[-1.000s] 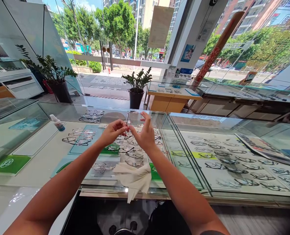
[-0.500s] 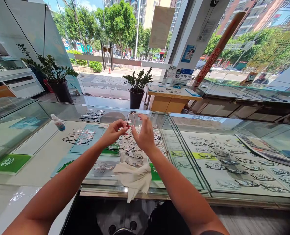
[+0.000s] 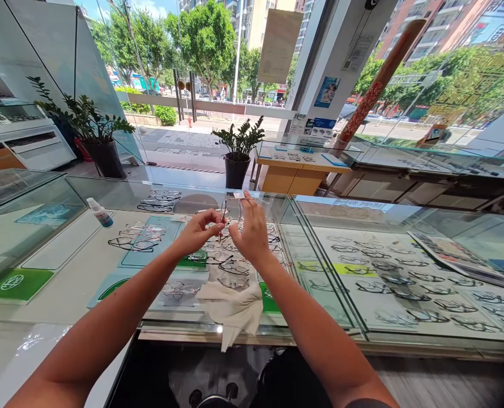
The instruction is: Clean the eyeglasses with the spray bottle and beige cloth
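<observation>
Above the glass counter, a pair of eyeglasses with a thin frame and a reddish part is held up. My left hand pinches it between thumb and fingertips. To its right, my right hand has its fingers stretched upward beside the frame, thumb apart; whether the fingertips touch it I cannot tell. A small white patch shows at the top of the glasses. Beneath both hands lie several other eyeglasses in rows. A crumpled beige cloth hangs over the counter's near edge.
A spray bottle stands at the left, near more eyeglasses. A green card lies at far left. On the right, a glass display case holds many frames. Beyond the counter stand potted plants and a wooden display table.
My right hand's fingers have straightened and shifted slightly right along the eyeglasses, and more of the frame shows between the hands. My left hand keeps its pinch almost in place.
</observation>
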{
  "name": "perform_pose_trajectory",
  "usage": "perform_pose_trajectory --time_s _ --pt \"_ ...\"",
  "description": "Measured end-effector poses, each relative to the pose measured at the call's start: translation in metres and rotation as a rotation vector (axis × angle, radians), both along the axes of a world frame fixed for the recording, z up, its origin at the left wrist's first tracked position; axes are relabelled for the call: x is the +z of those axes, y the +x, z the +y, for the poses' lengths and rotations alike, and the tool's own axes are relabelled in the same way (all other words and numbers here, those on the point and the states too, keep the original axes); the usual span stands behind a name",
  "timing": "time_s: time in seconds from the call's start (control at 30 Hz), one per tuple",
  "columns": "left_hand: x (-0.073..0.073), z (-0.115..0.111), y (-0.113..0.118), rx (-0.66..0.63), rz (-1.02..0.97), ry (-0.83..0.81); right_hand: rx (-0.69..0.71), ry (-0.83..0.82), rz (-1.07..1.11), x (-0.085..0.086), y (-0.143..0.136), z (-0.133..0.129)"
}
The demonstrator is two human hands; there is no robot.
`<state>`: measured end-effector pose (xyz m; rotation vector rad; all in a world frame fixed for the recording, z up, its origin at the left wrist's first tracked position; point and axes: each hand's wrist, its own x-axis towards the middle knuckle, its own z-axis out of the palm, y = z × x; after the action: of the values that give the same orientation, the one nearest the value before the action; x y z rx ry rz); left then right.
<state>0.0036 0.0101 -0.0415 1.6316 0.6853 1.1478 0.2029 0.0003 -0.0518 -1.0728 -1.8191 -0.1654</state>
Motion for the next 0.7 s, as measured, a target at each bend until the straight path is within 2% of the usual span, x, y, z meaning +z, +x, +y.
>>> perform_pose_trajectory --time_s 0.23,0.3,0.37,0.53,0.7 --pt "0.007 0.002 -0.006 0.156 -0.140 -0.027 -0.141 -0.152 -0.003 -0.008 0.001 0.005" --pt "0.010 0.002 -0.007 0.173 -0.144 -0.023 -0.143 -0.169 -0.019 -0.008 0.001 0.004" --pt "0.011 0.001 -0.008 0.168 -0.126 -0.006 -0.056 -0.163 -0.023 -0.005 -0.001 0.001" --pt "0.006 0.001 -0.006 0.132 -0.078 0.060 0.295 -0.151 0.010 0.006 -0.008 -0.010" --pt "0.004 0.002 -0.006 0.056 -0.074 0.045 0.394 -0.160 0.078 0.004 -0.013 -0.010"
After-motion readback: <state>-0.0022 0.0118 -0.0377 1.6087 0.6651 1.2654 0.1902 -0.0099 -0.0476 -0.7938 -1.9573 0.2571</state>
